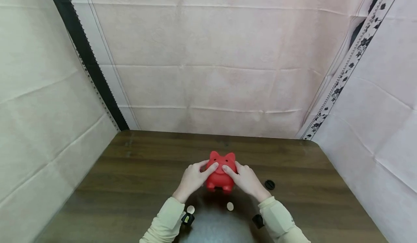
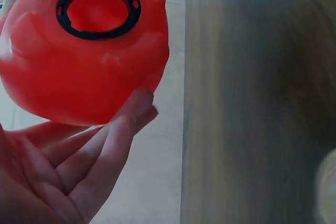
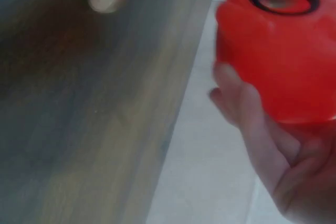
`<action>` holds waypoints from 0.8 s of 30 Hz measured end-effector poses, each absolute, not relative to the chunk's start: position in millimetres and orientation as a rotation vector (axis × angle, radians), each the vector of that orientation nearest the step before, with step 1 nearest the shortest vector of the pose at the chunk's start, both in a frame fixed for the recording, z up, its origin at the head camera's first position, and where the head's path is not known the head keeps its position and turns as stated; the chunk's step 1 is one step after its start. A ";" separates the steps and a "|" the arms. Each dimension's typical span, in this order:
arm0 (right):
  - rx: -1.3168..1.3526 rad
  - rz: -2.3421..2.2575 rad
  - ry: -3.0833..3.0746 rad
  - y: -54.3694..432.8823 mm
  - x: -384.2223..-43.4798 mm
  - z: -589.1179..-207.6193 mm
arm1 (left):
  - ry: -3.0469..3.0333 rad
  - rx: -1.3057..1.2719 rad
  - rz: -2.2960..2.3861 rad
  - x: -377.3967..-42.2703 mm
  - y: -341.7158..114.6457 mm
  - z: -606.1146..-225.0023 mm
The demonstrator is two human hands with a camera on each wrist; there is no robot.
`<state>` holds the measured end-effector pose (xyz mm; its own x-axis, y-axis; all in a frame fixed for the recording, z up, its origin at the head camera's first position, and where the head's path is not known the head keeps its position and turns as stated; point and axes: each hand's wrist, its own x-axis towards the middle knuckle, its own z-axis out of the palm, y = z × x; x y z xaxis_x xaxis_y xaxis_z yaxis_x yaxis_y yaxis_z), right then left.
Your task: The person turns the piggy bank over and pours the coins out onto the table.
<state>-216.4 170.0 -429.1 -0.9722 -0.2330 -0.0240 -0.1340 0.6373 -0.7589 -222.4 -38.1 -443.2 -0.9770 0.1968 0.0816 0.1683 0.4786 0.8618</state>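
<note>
A red piggy bank [image 1: 220, 179] is held up above the table between both hands, its face toward the head camera. My left hand [image 1: 192, 179] grips its left side, thumb across the front and fingers behind. From the other side my right hand [image 1: 248, 179] grips it the same way. In the left wrist view, the underside of the piggy bank [image 2: 89, 77] has an open round hole with a black ring [image 2: 98, 36]. The right wrist view shows that same hole on the piggy bank [image 3: 283, 56]. A black round cap [image 1: 269, 184] lies on the table right of the right hand.
Two pale coins lie on the brown wooden table [image 1: 137, 177]: one coin [image 1: 190, 209] by the left wrist, another coin [image 1: 230, 206] below the piggy bank. White cloth [image 1: 211, 54] hangs behind the table and at both sides.
</note>
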 end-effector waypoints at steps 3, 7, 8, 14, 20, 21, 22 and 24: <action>-0.317 -1.215 2.717 168.4 -216.4 -427.0 | 2.666 0.335 1.524 -223.0 -41.2 -446.1; -0.353 -1.183 2.749 171.3 -217.7 -423.6 | 2.662 0.423 1.494 -224.6 -44.4 -446.1; -0.366 -1.187 2.758 172.6 -218.4 -422.4 | 2.657 0.455 1.500 -225.0 -45.2 -444.9; -0.520 -1.246 2.738 181.6 -223.6 -415.2 | 2.511 0.601 1.692 -226.6 -48.9 -434.5; -0.748 -1.280 2.768 182.8 -224.2 -413.4 | 2.487 0.790 1.729 -223.7 -48.8 -423.0; -0.788 -1.282 2.790 182.2 -224.1 -414.0 | 2.518 0.821 1.714 -223.5 -48.2 -422.9; -0.833 -1.282 2.814 181.8 -223.9 -414.6 | 2.552 0.861 1.704 -225.6 -48.0 -426.5; -0.951 -1.275 2.860 181.0 -223.9 -416.0 | 2.636 0.921 1.678 -225.0 -46.2 -427.4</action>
<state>-223.9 181.0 -416.0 -0.8232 -0.4550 0.3395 -0.5567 0.5294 -0.6402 -225.0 -46.2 -427.4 -0.8341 0.3960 0.3840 0.5155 0.3119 0.7981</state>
